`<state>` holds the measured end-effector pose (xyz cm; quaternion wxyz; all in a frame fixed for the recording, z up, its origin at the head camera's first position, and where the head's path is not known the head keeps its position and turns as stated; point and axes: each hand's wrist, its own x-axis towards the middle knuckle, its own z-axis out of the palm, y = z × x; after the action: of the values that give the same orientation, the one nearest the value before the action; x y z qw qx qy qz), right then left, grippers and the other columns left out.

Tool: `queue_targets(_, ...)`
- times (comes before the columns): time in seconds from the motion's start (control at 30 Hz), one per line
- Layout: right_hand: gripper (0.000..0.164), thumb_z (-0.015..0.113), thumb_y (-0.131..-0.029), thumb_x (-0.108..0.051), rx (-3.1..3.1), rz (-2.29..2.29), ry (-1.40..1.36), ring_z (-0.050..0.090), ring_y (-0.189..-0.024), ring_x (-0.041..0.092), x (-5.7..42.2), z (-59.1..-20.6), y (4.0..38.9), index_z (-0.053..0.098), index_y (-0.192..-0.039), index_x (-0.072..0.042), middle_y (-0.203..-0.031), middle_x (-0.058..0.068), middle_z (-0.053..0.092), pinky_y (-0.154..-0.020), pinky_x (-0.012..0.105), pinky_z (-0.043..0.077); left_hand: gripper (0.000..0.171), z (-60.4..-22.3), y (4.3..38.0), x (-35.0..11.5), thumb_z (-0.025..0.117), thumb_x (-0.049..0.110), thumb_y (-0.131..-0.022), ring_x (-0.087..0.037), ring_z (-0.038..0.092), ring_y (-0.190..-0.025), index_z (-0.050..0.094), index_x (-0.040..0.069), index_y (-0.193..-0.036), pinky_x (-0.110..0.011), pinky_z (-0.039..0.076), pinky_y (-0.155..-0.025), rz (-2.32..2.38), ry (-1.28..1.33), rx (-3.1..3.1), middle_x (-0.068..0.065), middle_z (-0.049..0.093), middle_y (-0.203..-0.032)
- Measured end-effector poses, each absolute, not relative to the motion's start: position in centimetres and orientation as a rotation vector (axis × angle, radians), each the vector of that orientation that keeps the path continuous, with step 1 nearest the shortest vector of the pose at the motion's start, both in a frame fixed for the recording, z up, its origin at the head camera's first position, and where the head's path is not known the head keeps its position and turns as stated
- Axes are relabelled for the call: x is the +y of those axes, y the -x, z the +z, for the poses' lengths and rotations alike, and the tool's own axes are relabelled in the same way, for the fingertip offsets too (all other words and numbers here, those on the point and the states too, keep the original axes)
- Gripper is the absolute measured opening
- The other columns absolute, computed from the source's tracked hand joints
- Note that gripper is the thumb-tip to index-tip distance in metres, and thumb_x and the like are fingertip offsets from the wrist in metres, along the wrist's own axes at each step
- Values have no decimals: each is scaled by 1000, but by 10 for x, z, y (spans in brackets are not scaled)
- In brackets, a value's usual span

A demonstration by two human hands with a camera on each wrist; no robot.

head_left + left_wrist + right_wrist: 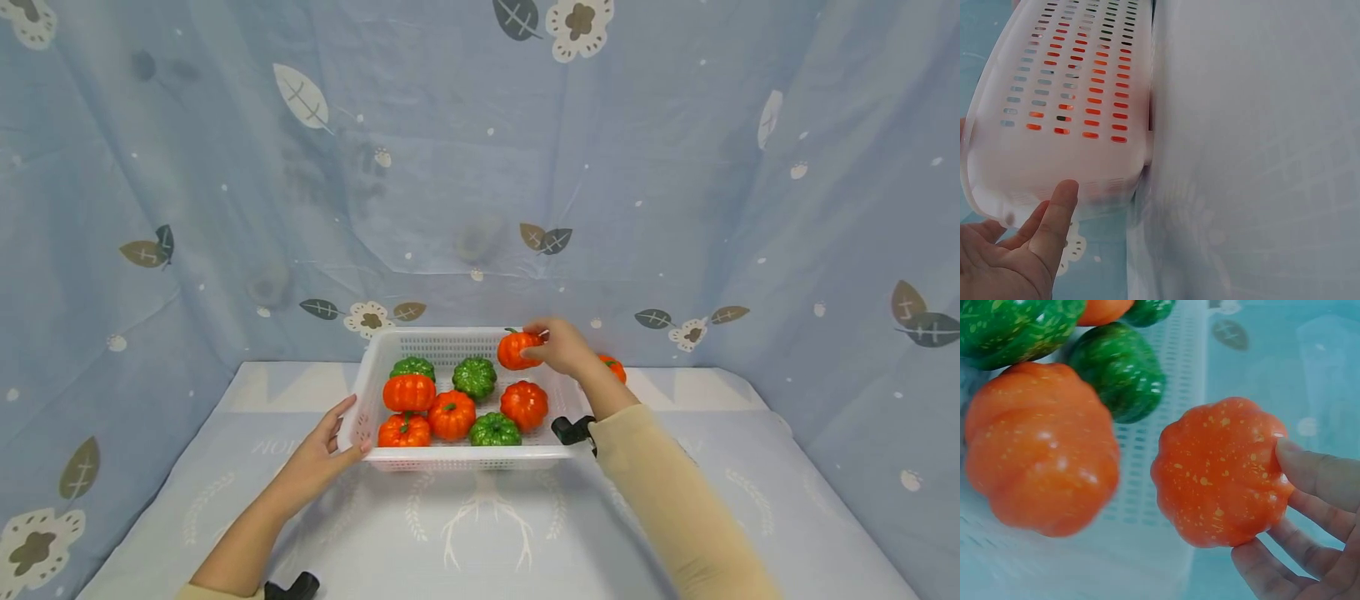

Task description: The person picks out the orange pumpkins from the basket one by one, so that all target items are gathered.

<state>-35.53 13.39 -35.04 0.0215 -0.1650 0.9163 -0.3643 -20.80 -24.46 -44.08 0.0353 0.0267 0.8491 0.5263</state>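
My right hand [558, 346] pinches a small orange pumpkin [517, 350] between thumb and fingers, over the back right of a white basket [465, 454]. Yellow specks dot the ribbed skin of this held pumpkin [1222, 475] in the right wrist view. At the basket's left end, my left hand [326, 450] holds the corner, its thumb [1060, 209] against the slotted wall. Inside lie several more pumpkins, orange ones such as the pumpkin [525, 405] at the right and green ones such as the pumpkin [474, 378] at the back.
Another orange pumpkin [615, 367] is outside the basket to the right, partly hidden by my right forearm. A pale patterned cloth covers the table [480, 533]. Behind it hangs a blue curtain [450, 167] with leaves and flowers.
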Motion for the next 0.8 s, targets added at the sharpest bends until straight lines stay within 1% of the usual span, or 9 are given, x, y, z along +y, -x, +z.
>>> queue_targets(0.17,45,72,-91,-10,2827,-1197,563,54,-124,41,144,-338,343,60,-132,5,-130,23,60,-98,49,50,91,-440,208,-245,71,34,-93,-42,41,-139,12,19,-161,-56,45,-102,1610,-83,2617,-23,25,-161)
queue_targets(0.3,46,74,-91,-10,2851,-1230,559,53,-125,41,155,-332,329,60,-132,3,-132,23,58,-100,51,49,91,-440,208,-244,71,34,-93,-42,41,-139,12,18,-161,-56,45,-102,1609,-85,2618,-23,25,-161)
queue_targets(0.47,47,75,-90,-10,2884,-1264,549,54,-124,43,172,-330,316,60,-133,2,-136,23,54,-100,51,49,91,-440,208,-244,71,33,-93,-42,42,-138,13,18,-161,-56,46,-102,1612,-84,2615,-23,25,-161)
queue_targets(0.57,47,74,-90,-8,2894,-1289,549,55,-123,43,181,-329,309,59,-133,3,-136,24,52,-101,51,49,91,-440,208,-243,71,33,-93,-43,42,-138,12,18,-161,-55,46,-102,1617,-81,2611,-23,26,-161)
queue_targets(0.7,46,74,-90,-7,2902,-1322,543,55,-122,41,194,-328,300,59,-132,5,-134,24,52,-103,51,47,92,-440,208,-243,71,33,-93,-43,41,-139,12,19,-161,-55,47,-101,1626,-73,2600,-22,25,-161)
queue_targets(0.8,47,73,-91,-7,2911,-1331,550,53,-123,41,205,-327,293,58,-133,5,-137,24,51,-104,52,45,91,-440,208,-243,71,33,-93,-43,40,-139,12,20,-161,-54,47,-100,1636,-71,2592,-22,25,-161)
